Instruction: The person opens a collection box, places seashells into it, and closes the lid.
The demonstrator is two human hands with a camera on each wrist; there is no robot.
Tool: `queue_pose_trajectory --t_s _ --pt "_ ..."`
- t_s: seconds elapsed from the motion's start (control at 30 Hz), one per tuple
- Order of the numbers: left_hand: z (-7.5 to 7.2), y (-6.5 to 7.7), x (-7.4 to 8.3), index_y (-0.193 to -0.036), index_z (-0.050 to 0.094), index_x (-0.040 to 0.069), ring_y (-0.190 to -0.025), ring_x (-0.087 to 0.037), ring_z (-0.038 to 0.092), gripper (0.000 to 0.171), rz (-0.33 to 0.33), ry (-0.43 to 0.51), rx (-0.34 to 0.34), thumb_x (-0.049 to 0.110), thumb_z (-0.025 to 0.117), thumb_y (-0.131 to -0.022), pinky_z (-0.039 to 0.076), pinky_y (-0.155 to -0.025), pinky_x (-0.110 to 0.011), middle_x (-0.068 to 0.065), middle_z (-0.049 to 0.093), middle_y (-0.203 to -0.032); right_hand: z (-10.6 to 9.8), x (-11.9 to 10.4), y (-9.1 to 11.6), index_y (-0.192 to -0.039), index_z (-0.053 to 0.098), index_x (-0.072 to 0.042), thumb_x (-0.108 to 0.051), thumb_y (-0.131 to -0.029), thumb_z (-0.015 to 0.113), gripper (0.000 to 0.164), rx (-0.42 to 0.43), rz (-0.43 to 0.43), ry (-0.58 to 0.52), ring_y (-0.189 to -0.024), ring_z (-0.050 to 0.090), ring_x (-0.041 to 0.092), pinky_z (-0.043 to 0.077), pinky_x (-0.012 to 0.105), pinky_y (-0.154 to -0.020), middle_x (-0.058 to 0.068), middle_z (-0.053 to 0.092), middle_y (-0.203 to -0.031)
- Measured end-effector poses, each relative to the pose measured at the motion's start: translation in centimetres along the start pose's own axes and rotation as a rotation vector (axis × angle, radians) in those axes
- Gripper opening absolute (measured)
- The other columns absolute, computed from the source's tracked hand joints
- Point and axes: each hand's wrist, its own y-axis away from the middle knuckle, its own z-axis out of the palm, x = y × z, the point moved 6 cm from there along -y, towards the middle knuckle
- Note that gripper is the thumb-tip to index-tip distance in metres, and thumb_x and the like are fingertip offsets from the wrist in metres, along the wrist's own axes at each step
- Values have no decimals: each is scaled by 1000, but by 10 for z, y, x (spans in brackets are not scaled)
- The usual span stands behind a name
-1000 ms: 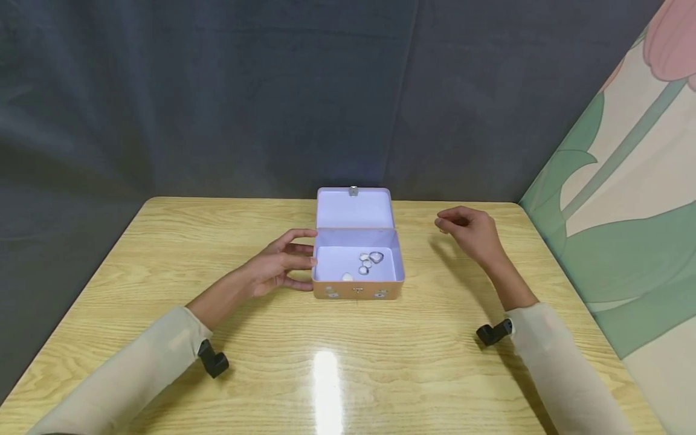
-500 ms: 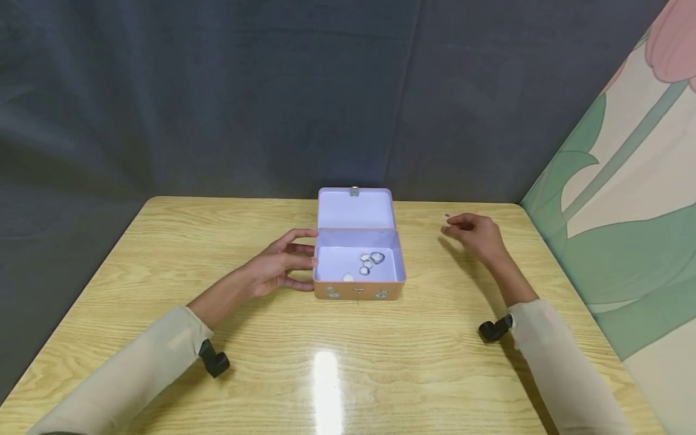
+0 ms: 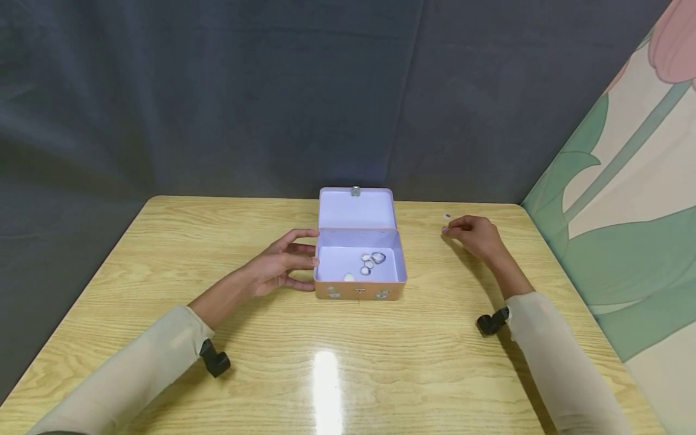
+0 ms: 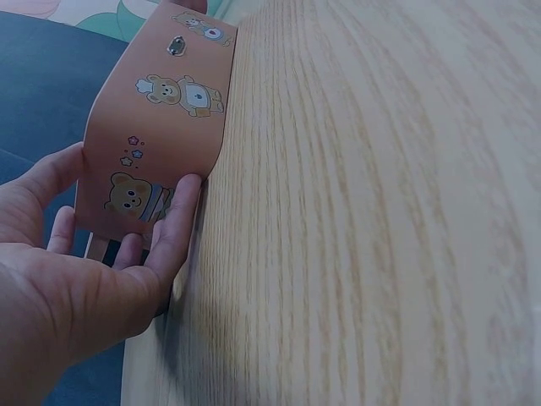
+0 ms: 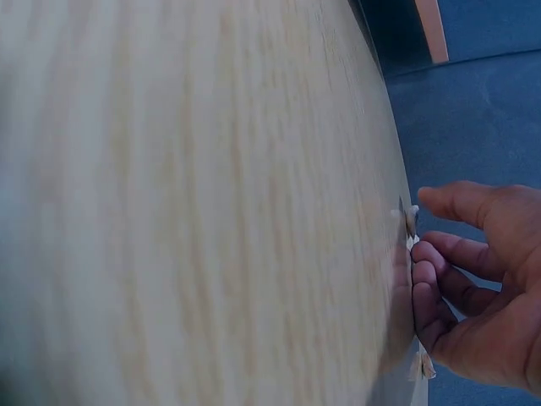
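A small orange tin box with a lilac inside and bear pictures stands with its lid raised. Several white and purple shells lie in it. My left hand spreads its fingers against the left end; in the left wrist view, fingertips touch the box near its bottom edge. My right hand is low over the table, right of the box, fingers partly bent. In the right wrist view, a small shell lies between the separated thumb and index fingertips; another small pale piece lies beyond the curled fingers.
Another tiny white and dark shell lies on the wooden table behind the right hand. Dark cloth hangs behind the table, and a flower-patterned panel borders the right side. A black camera sits on each wrist.
My right hand has shifted slightly right and nearer me, uncovering a small shell behind it. My left hand and the box stay as they were.
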Motion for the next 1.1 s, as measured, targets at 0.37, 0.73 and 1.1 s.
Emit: queue_pose_trajectory --t_s 0.37,0.73,1.1 --pt "-1 0 0 -171 37 25 -130 -33 68 75 -1 -6 8 5 72 -108 73 -93 -50 -21 40 -168 0 -8 -6 -135 72 7 -32 -112 71 44 13 -17 75 -120 67 46 58 57 -103 30 73 -131" --pt "-1 2 0 -172 37 24 -128 -32 68 75 -1 12 19 3 71 -108 73 -93 -50 -21 42 -166 1 -9 -5 -134 73 3 -31 -112 72 41 14 -36 82 -113 70 38 53 34 -86 27 76 -128" --pt "0 2 1 -173 36 23 -129 -32 68 76 0 11 19 4 71 -108 73 -92 -49 -21 41 -167 0 -9 3 -138 75 0 -35 -111 74 45 35 -59 -5 -114 72 29 53 19 -85 22 79 -131"
